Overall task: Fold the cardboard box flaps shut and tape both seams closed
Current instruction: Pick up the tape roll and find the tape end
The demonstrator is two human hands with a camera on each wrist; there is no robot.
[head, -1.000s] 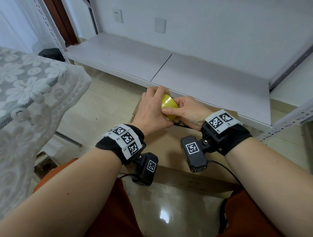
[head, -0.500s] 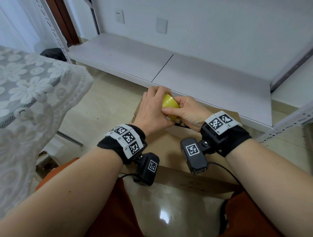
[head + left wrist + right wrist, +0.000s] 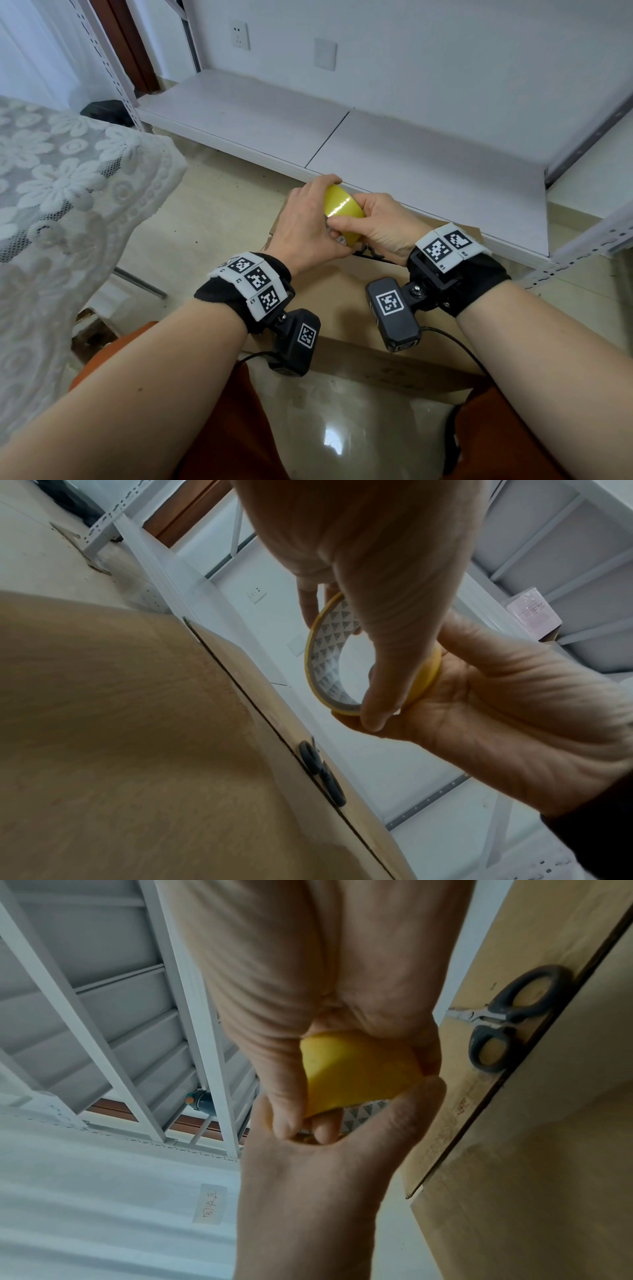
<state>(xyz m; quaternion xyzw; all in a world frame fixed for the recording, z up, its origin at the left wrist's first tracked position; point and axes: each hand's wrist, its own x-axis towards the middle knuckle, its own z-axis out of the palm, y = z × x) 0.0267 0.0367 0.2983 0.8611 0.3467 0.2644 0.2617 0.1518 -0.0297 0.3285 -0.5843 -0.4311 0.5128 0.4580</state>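
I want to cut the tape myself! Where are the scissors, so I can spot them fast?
Find the big brown cardboard box on the floor by the white shelf. On its top, beside the flap seam and just under the hands, lie the scissors. They are the only thing with two black loop handles.

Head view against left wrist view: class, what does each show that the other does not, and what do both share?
Only the head view shows the lace cloth and wrist cameras. Only the left wrist view shows the roll's patterned inner core and the box's flap seam. Both show the left hand and right hand gripping the yellow tape above the box.
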